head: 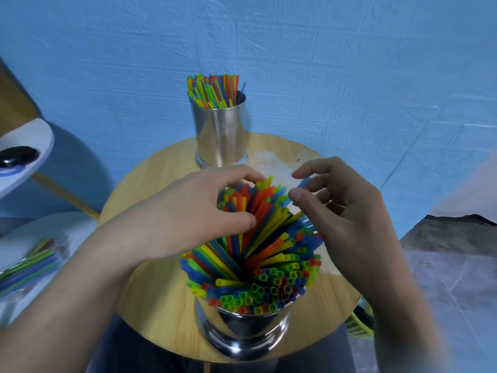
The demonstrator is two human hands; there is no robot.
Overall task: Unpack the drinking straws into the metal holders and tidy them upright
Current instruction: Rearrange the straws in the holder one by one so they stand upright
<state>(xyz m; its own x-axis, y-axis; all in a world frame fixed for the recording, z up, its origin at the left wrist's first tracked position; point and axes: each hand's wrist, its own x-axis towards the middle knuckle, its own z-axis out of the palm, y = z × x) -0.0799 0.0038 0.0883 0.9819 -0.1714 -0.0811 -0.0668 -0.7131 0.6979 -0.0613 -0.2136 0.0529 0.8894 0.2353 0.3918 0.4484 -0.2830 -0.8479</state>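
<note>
- I see straws (pixel 269 254) splayed, leaning in the near holder (pixel 242 335)
- My left hand (pixel 193 211) grips a bunch; right hand (pixel 349 211) half-curled at the tips, pinching or not I cannot tell

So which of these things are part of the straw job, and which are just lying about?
Part of the job: near holder, its straws, far holder, packet of straws, left hand gripping a bunch, right hand.
Just lying about: green basket, black object, white ledge.
</note>
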